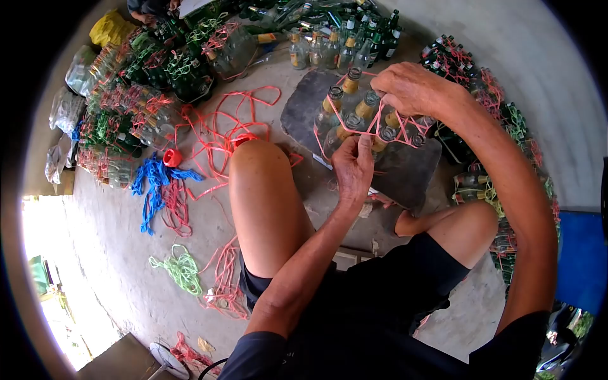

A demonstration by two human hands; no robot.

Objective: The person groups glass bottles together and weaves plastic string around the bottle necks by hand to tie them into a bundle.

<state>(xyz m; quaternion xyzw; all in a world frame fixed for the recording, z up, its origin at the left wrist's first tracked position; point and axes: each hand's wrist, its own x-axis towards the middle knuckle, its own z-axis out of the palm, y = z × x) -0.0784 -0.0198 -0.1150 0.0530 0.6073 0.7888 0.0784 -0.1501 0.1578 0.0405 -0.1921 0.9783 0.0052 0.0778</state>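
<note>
Several clear glass bottles with gold neck labels point(364, 109) stand grouped on a dark flat slab point(408, 170). Pink plastic twine point(382, 118) runs in zigzags round and between their necks. My left hand point(353, 166) is at the near side of the group, thumb and fingers pinched on the pink twine. Beyond the bottles, at their upper right, my right hand point(405, 88) is closed with curled fingers on the twine near a bottle neck; its fingertips are partly hidden.
Loose red twine point(221, 136), blue strips point(152, 190) and green twine point(179, 269) lie on the floor at left. Tied bottle bundles point(136, 111) stand at left and along the right wall. Green bottles point(377, 44) stand beyond the slab. Another person's hand point(144, 17) shows top left.
</note>
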